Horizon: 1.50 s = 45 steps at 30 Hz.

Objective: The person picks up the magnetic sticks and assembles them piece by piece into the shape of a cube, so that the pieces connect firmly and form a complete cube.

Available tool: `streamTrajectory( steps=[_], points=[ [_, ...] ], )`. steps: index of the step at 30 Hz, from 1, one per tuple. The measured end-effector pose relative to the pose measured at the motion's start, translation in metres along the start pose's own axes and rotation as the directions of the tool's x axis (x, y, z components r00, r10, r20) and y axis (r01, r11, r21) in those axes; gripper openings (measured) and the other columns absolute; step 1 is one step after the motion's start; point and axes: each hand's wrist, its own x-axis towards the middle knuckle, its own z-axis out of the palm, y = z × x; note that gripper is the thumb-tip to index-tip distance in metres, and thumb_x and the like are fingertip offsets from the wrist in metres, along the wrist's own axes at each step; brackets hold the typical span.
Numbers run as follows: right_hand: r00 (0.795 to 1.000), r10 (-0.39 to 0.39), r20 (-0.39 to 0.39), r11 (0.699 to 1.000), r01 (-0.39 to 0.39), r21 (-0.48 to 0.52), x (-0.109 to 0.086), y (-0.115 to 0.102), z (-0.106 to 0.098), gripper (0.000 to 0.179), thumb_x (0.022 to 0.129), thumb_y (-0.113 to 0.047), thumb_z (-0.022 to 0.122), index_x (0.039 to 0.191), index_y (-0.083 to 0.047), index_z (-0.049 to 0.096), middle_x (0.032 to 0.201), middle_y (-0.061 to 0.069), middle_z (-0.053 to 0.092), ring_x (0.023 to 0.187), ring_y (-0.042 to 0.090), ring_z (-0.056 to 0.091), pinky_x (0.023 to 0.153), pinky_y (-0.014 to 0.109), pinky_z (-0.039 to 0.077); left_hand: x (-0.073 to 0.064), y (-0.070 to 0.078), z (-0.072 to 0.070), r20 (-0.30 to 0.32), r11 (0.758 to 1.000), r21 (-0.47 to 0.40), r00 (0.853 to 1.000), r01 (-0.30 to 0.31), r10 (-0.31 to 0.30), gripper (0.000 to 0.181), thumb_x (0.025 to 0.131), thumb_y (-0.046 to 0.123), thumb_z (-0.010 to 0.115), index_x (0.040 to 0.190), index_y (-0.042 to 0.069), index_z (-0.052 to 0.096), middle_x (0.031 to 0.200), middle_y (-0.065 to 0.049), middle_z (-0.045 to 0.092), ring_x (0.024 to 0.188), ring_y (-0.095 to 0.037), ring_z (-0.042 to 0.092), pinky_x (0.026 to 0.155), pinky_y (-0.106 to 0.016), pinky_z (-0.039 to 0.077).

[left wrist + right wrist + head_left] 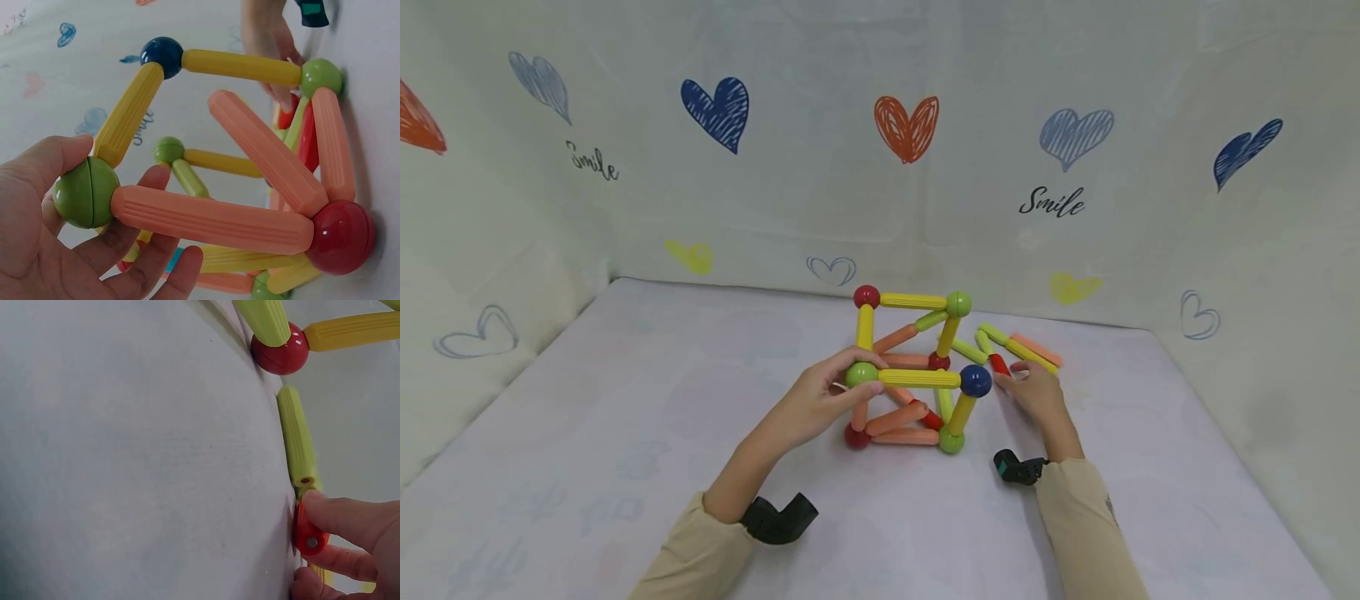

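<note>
A cube-like frame of magnetic rods and balls stands on the table, with yellow rods (pixel 919 379) along its top and orange rods (pixel 906 437) low down. My left hand (pixel 808 404) grips the green ball (pixel 87 192) at its near upper left corner, thumb and fingers around it. A dark blue ball (pixel 976 381) forms the near upper right corner, and a red ball (pixel 344 237) the lower left one. To the right of the frame, my right hand (pixel 1037 396) pinches a short red rod (pixel 310 532) between thumb and index finger, low at the tabletop.
Loose rods lie beyond my right hand: a light green rod (pixel 297 437), a yellow rod (pixel 1032 357) and an orange rod (pixel 1037 348). Inside the frame, slanted rods lean across its sides. A white backdrop (pixel 820 200) printed with hearts rises behind the table (pixel 625 400).
</note>
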Motion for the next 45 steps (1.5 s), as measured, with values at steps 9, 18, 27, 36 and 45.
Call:
streamTrajectory(
  steps=[9,18,27,36,45],
  points=[
    [0.999,-0.037,-0.008,0.999,0.037,-0.014,-0.003,0.006,-0.007,0.034,0.091,-0.025,0.055,0.110,0.005,0.052,0.077,0.010,0.058,0.072,0.020,0.051,0.060,0.025,0.038,0.000,-0.001,0.002,0.004,0.999,-0.004,0.999,-0.040,0.040,0.025,0.091,0.021,0.060,0.114,0.014,0.056,0.105,-0.004,0.062,0.091,-0.017,0.056,0.082,-0.033,0.048],
    [0.992,-0.072,0.099,0.989,0.057,0.138,-0.016,0.013,-0.016,0.038,0.095,-0.024,0.050,0.117,0.007,0.050,0.088,0.013,0.061,0.070,0.014,0.055,0.064,0.022,0.049,-0.001,0.000,0.001,-0.006,1.000,-0.004,1.000,-0.007,0.007,0.023,0.091,0.020,0.060,0.113,0.018,0.056,0.102,0.000,0.062,0.091,-0.016,0.057,0.083,-0.033,0.048],
    [0.983,-0.153,0.102,0.970,0.130,0.204,-0.050,0.003,-0.037,0.052,0.095,-0.035,0.051,0.128,0.004,0.044,0.098,0.018,0.060,0.072,0.014,0.055,0.068,0.019,0.048,0.000,-0.001,0.001,-0.007,1.000,0.001,1.000,-0.026,0.026,0.024,0.091,0.022,0.060,0.113,0.015,0.056,0.102,-0.003,0.062,0.090,-0.016,0.056,0.082,-0.035,0.048],
    [0.973,-0.187,0.134,0.932,0.132,0.338,-0.107,-0.005,-0.042,0.049,0.092,-0.033,0.058,0.125,-0.001,0.043,0.095,0.009,0.056,0.069,0.018,0.055,0.068,0.024,0.047,0.000,0.000,0.003,-0.012,1.000,0.007,1.000,-0.027,0.027,0.024,0.090,0.021,0.061,0.113,0.015,0.057,0.106,-0.002,0.062,0.091,-0.016,0.057,0.083,-0.034,0.048],
    [0.989,-0.114,0.092,0.836,0.046,0.547,-0.136,-0.027,-0.004,0.042,0.088,-0.028,0.065,0.122,-0.007,0.052,0.090,0.010,0.061,0.070,0.021,0.059,0.071,0.025,0.051,0.000,0.000,0.004,-0.022,1.000,0.015,1.000,-0.016,0.016,0.025,0.090,0.023,0.061,0.114,0.016,0.056,0.104,-0.002,0.062,0.090,-0.016,0.056,0.081,-0.030,0.049]
  ],
)
